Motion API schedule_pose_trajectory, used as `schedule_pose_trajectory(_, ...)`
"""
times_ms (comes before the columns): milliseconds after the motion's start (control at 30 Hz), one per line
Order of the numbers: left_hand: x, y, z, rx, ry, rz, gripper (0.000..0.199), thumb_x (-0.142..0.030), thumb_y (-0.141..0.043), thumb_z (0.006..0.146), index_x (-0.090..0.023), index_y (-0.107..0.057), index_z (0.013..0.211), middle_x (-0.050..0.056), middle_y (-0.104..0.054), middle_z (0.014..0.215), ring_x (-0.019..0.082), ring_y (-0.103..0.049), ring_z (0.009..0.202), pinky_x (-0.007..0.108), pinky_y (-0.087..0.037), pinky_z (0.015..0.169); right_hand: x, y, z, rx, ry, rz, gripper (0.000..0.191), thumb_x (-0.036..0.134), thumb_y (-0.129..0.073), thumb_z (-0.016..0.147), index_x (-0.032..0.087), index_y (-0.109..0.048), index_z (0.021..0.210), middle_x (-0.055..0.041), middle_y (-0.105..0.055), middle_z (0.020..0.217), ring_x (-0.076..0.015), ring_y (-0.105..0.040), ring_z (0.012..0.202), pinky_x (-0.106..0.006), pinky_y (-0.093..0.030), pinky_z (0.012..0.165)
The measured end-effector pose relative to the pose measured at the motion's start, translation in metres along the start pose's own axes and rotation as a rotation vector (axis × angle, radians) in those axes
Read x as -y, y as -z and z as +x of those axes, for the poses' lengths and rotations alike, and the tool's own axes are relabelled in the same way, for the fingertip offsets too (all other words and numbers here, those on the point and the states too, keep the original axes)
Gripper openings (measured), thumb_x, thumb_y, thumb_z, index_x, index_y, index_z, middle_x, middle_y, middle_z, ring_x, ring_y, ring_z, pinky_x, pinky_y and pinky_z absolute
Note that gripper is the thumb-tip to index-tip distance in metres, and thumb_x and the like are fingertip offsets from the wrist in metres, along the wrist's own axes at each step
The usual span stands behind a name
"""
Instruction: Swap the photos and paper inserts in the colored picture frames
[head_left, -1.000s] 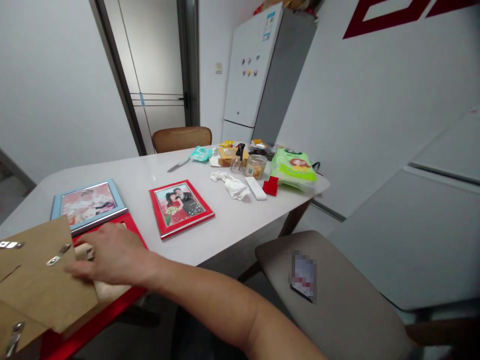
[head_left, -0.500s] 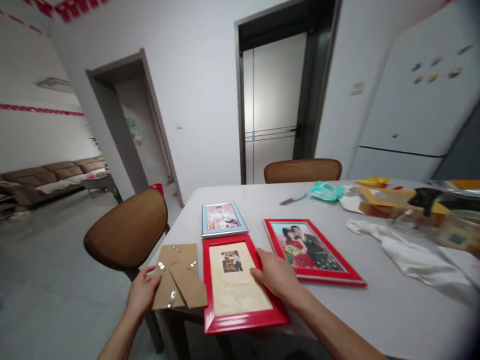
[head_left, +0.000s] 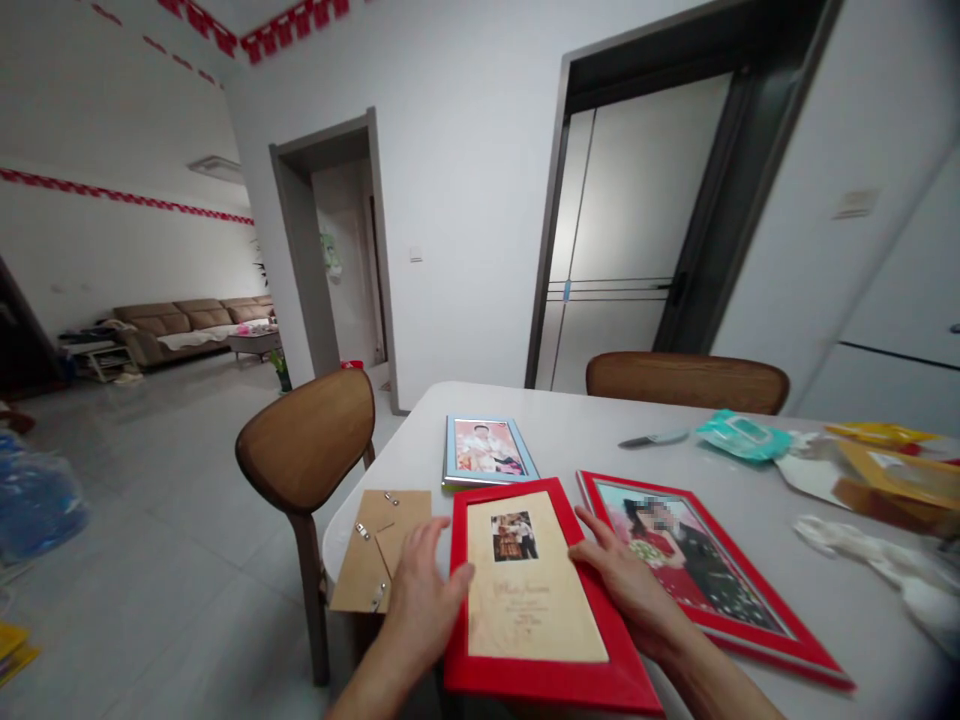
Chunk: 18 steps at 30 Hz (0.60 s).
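Observation:
A red frame point(head_left: 544, 675) with a cream sheet and a small photo lies at the near table edge. My right hand point(head_left: 626, 590) grips its right side, thumb on top. At its left side is my left hand point(head_left: 427, 590), fingers apart, over the brown backing board point(head_left: 356, 570) with metal clips, holding nothing. Behind the red frame lies a light blue frame point(head_left: 448, 450) with a photo. Another red frame point(head_left: 780, 640), holding a picture of a couple, rests to the right, beside my right hand.
A knife point(head_left: 652, 439) and a teal wipes pack point(head_left: 742, 436) lie farther back on the white table point(head_left: 570, 420). White cloth point(head_left: 877, 550) and yellow packaging point(head_left: 892, 470) are at the right. Brown chairs stand left point(head_left: 315, 430) and behind point(head_left: 686, 380).
My left hand has left the backing board's left edge and moved right to the red frame's left side. The view has turned left, so everything appears shifted right.

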<state>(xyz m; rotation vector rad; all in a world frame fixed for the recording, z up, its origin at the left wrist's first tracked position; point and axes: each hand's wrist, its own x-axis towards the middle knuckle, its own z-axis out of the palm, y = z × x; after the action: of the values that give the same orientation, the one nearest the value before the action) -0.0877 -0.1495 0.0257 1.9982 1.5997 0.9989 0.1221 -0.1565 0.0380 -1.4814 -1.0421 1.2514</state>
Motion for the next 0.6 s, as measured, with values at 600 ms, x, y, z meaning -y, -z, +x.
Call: schedule_pose_trajectory(600,-0.059,0.008,0.021,-0.043,-0.040,-0.412,0.058,-0.006,-0.041,0.061,-0.016,-0.038,0.118,0.008,-0.048,0.107,0.016,-0.051,0.087,0.025,-0.043,0.073,-0.008,0.013,0.012,-0.145,0.202,-0.419,0.061,0.025,-0.049,0.064,0.010,-0.036,0.122,-0.0002,-0.060,0.061,-0.0145,-0.055,0.055,-0.024,-0.040,0.054)
